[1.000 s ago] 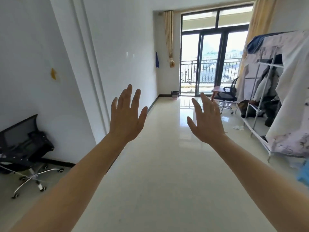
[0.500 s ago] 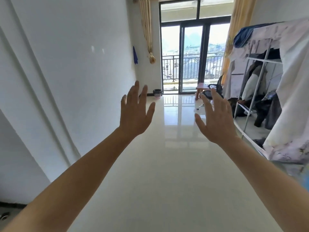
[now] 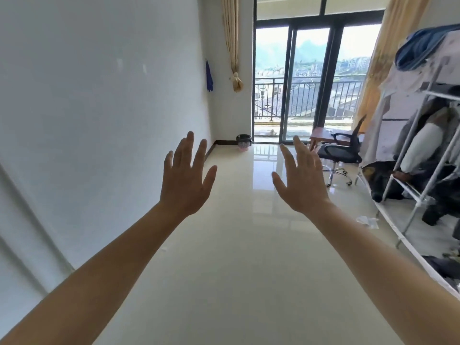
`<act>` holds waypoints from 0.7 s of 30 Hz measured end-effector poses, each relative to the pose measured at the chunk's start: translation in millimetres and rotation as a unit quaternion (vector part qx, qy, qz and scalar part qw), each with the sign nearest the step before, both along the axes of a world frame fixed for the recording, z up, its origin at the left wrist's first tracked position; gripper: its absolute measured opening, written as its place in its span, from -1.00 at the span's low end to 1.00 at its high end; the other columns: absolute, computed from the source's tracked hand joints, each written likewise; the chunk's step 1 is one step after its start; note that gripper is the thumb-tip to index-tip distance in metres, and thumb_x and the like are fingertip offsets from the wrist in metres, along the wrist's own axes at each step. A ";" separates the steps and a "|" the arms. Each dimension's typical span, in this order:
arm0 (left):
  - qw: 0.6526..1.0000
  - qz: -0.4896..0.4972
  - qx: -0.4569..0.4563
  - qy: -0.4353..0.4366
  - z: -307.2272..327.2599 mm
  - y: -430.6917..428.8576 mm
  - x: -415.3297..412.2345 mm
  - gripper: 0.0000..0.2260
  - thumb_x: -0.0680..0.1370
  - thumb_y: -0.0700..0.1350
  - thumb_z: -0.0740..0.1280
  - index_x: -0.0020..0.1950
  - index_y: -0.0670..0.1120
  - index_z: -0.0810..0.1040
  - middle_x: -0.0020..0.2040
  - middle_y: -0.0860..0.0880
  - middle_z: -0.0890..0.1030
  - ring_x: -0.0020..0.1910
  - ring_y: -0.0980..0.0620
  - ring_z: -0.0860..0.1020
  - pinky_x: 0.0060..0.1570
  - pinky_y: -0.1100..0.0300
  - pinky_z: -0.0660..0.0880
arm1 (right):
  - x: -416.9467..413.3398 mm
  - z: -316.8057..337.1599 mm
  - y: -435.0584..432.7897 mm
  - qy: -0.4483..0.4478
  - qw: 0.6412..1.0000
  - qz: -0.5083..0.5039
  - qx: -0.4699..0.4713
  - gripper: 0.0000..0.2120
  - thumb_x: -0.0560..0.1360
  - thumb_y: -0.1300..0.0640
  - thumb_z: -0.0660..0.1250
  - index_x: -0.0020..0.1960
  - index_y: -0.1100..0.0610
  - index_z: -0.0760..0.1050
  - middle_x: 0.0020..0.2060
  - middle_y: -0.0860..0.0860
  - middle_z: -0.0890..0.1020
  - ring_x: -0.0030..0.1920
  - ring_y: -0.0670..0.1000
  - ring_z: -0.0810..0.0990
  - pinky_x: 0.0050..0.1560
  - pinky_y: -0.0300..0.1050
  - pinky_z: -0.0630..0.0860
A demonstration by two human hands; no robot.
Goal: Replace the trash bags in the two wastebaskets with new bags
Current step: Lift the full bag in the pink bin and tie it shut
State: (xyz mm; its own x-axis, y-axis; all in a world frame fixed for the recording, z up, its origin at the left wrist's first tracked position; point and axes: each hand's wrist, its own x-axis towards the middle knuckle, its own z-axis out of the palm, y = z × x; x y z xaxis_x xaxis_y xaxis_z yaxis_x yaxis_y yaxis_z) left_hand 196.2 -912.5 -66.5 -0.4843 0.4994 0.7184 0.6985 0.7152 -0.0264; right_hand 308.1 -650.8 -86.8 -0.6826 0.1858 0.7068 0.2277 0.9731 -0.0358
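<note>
Left hand and right hand both spread wide, empty, raised mid-room. One pink wastebasket with a dark liner sits far off in the corner by the balcony door; second not visible. Liner likely thin, light, slippery: pinch at the rim fold.

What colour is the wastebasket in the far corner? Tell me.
The wastebasket is pink with a black bag over its rim, seen in the head view.
</note>
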 end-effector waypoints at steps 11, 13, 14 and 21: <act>0.999 0.010 0.004 -0.041 9.4 164.0 -324.0 -0.43 0.66 0.14 0.02 0.59 -0.13 0.12 0.60 -0.23 0.06 0.55 -0.21 0.13 0.42 -0.23 0.20 | -315.5 4.7 141.6 -0.041 0.999 -0.007 0.011 -0.35 0.57 -0.09 0.25 0.56 0.17 0.19 0.57 0.27 0.12 0.50 0.28 0.23 0.48 0.25 0.18; 0.998 -0.004 0.013 -0.058 15.6 211.8 -370.6 -0.43 0.65 0.15 0.01 0.59 -0.12 0.13 0.60 -0.21 0.06 0.55 -0.20 0.13 0.43 -0.24 0.21 | -353.2 11.5 183.9 -0.030 0.999 -0.014 0.014 -0.36 0.57 -0.08 0.26 0.55 0.18 0.21 0.56 0.27 0.12 0.50 0.29 0.23 0.48 0.25 0.18; 0.998 -0.012 0.013 -0.061 16.6 236.9 -394.0 -0.43 0.65 0.15 0.01 0.59 -0.12 0.13 0.60 -0.21 0.06 0.55 -0.19 0.14 0.42 -0.24 0.21 | -373.7 13.5 207.6 -0.030 0.999 -0.021 0.016 -0.36 0.58 -0.08 0.26 0.55 0.18 0.21 0.56 0.27 0.12 0.50 0.29 0.22 0.48 0.25 0.17; 0.998 -0.037 0.009 -0.055 -7.2 405.0 -565.0 -0.42 0.65 0.19 -0.01 0.59 -0.09 0.12 0.61 -0.18 0.06 0.56 -0.17 0.13 0.43 -0.24 0.22 | -536.8 -6.2 367.3 -0.003 0.999 -0.043 -0.025 -0.34 0.57 -0.08 0.28 0.56 0.17 0.19 0.57 0.26 0.12 0.50 0.29 0.21 0.48 0.28 0.18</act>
State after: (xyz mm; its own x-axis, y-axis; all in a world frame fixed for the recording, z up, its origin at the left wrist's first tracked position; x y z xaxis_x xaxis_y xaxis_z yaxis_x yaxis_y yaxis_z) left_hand -368.8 -507.5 -73.8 -0.5227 0.5240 0.6725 0.7470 0.6616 0.0651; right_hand -228.8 -283.5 -93.1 -0.6672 0.2787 0.6908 0.3109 0.9469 -0.0818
